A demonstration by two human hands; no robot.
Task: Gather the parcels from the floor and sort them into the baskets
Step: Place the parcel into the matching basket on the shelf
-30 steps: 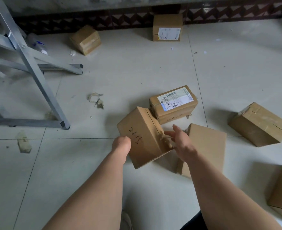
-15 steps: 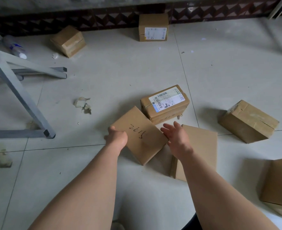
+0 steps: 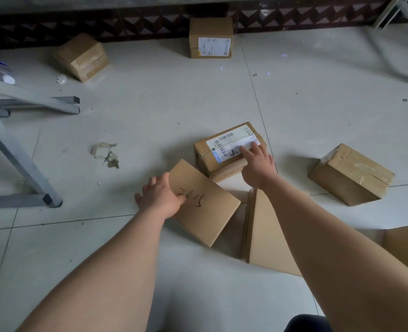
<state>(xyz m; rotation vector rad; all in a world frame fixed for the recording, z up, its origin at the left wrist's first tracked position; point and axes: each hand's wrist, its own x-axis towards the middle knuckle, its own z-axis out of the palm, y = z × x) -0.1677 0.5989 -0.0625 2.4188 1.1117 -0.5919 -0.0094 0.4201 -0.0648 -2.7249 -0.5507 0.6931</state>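
Since half a second ago the right grip (image 3: 258, 161) has left the marker-numbered box (image 3: 205, 207) and reached forward onto the labelled parcel (image 3: 224, 149), fingers straight and apart across its shipping label. The left grip (image 3: 161, 196) lies on the numbered box's left corner, fingers spread past the edge and clamped on nothing. That box now sits flatter on the floor (image 3: 174, 104), its far edge against the labelled parcel's near corner, its right corner just beside a plain flat carton (image 3: 267, 236) under the right forearm. Another taped parcel (image 3: 351, 173) sits well apart to the right. A broad stretch of tile separates this cluster from two parcels by the wall (image 3: 82, 56) (image 3: 210, 37). Grey metal frame legs (image 3: 18, 159) hem in the left side.
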